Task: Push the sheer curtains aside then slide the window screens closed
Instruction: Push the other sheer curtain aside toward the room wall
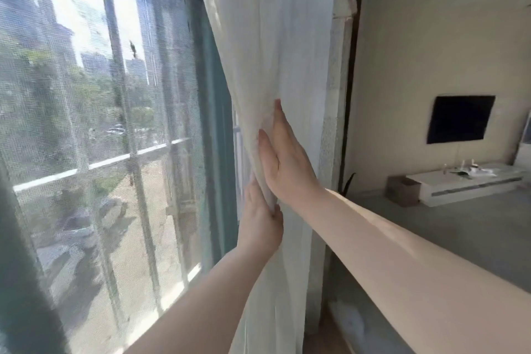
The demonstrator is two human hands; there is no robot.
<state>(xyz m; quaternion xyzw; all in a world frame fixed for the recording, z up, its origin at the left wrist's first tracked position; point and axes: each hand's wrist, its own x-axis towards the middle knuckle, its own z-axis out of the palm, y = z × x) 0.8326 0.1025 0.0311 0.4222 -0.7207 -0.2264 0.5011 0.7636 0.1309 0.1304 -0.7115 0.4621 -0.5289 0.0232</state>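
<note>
A white sheer curtain (273,37) hangs bunched at the right side of the window. My right hand (287,161) lies flat against its left edge with straight fingers pointing up. Just below, my left hand (260,221) holds the same edge, its thumb on the front of the fabric and its fingers hidden behind the fold. Left of the curtain a grey mesh window screen (100,123) covers the pane, bounded by a teal frame post (218,152). Through the mesh I see railings, parked cars and buildings.
A rough concrete pillar (334,123) stands right behind the curtain. Beyond it the room opens out, with a black wall-mounted TV (459,119), a low white cabinet (465,181), a cardboard box (402,190) and bare grey floor. A dark teal frame edge (23,267) runs down the lower left.
</note>
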